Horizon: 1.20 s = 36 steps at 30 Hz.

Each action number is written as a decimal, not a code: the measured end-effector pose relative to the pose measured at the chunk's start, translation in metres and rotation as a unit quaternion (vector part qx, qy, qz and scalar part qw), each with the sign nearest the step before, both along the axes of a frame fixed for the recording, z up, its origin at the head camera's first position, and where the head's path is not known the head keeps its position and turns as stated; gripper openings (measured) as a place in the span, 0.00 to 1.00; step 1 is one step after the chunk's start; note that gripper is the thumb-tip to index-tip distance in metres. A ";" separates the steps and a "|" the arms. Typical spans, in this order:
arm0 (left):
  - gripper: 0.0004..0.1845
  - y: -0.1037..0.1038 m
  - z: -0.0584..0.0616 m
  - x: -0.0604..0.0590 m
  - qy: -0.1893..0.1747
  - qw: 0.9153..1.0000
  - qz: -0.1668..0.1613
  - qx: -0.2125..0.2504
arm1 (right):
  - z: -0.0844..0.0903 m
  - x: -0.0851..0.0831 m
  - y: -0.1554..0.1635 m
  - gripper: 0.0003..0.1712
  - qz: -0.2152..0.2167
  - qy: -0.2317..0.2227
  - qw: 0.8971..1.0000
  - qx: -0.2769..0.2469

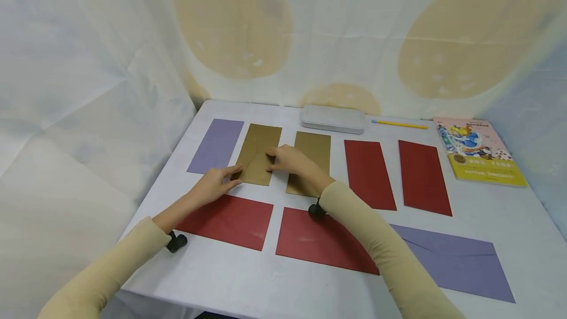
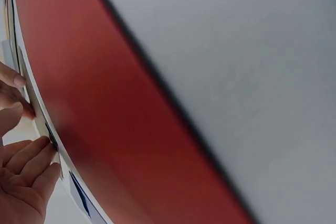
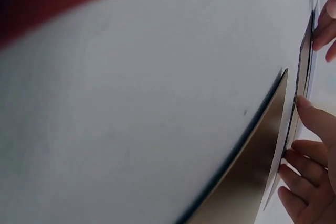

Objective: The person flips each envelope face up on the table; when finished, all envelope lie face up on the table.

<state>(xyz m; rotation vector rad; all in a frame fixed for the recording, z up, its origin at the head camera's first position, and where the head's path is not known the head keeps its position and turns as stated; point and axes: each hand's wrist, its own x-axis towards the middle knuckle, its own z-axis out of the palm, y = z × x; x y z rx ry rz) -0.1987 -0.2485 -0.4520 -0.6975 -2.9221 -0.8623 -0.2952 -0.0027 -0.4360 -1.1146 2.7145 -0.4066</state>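
Flat envelopes block nothing; only the pencil case rises behind.

This looks like a staged recording booth rather than a lived-in room: a small white counter stands boxed in by draped, creased cloth with big tan ovals. Desk items line the far edge: a grey case, a yellow pencil, and a children's book.

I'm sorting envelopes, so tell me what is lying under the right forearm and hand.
The right hand rests on two gold envelopes; its sleeve crosses a red envelope and a purple one. What the arm covers of them cannot be seen.
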 end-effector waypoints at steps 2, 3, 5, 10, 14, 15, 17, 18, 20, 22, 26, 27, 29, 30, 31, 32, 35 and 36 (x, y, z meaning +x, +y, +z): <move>0.26 0.000 0.000 -0.003 0.004 1.000 0.004 -0.003 | 0.001 0.002 -0.002 0.35 -0.007 0.005 1.000 0.002; 0.26 -0.001 0.000 -0.004 0.004 1.000 0.006 -0.004 | 0.001 0.003 -0.003 0.35 -0.011 0.007 1.000 0.003; 0.26 -0.002 -0.001 -0.005 0.007 1.000 0.006 -0.001 | 0.001 0.004 -0.004 0.35 -0.017 0.008 1.000 0.004; 0.27 -0.003 -0.003 -0.006 0.012 1.000 -0.001 0.017 | -0.003 0.000 0.000 0.36 -0.019 -0.010 0.999 -0.024; 0.29 0.000 -0.003 -0.004 0.002 0.999 -0.007 0.037 | -0.007 -0.007 0.010 0.37 -0.005 -0.035 0.997 -0.072; 0.30 0.001 -0.003 -0.003 -0.002 0.999 -0.008 0.042 | -0.008 -0.009 0.013 0.37 -0.004 -0.042 0.996 -0.084; 0.31 0.004 -0.002 -0.001 -0.009 0.999 -0.007 0.050 | -0.007 -0.012 0.020 0.37 -0.006 -0.056 0.993 -0.104; 0.31 0.006 -0.002 -0.001 -0.012 0.998 -0.009 0.055 | -0.006 -0.013 0.024 0.37 -0.009 -0.063 0.992 -0.113; 0.31 0.012 0.001 0.001 -0.016 0.998 -0.013 0.067 | -0.003 -0.014 0.033 0.36 -0.020 -0.076 0.988 -0.129; 0.31 0.020 0.004 0.003 -0.017 0.997 -0.018 0.075 | 0.002 -0.015 0.041 0.36 -0.031 -0.092 0.985 -0.142; 0.30 0.037 0.006 0.004 -0.015 0.996 -0.041 0.082 | 0.009 -0.017 0.061 0.37 -0.063 -0.120 0.977 -0.167; 0.30 0.042 0.005 0.004 -0.015 0.995 -0.048 0.082 | 0.010 -0.019 0.066 0.37 -0.069 -0.125 0.974 -0.174; 0.31 0.051 0.003 0.003 -0.014 0.994 -0.068 0.085 | 0.010 -0.022 0.075 0.37 -0.082 -0.132 0.970 -0.188; 0.30 0.056 0.002 0.002 -0.015 0.993 -0.079 0.088 | 0.009 -0.023 0.080 0.37 -0.086 -0.131 0.969 -0.191; 0.30 0.060 0.000 0.001 -0.013 0.992 -0.090 0.088 | 0.008 -0.025 0.085 0.37 -0.089 -0.131 0.968 -0.196; 0.31 0.065 -0.002 0.001 -0.010 0.991 -0.101 0.087 | 0.008 -0.026 0.090 0.37 -0.091 -0.128 0.968 -0.198; 0.31 0.078 -0.006 -0.003 0.004 0.988 -0.134 0.078 | 0.007 -0.029 0.103 0.37 -0.100 -0.122 0.967 -0.200; 0.31 0.082 -0.008 -0.004 0.011 0.987 -0.141 0.071 | 0.006 -0.030 0.108 0.37 -0.104 -0.120 0.967 -0.197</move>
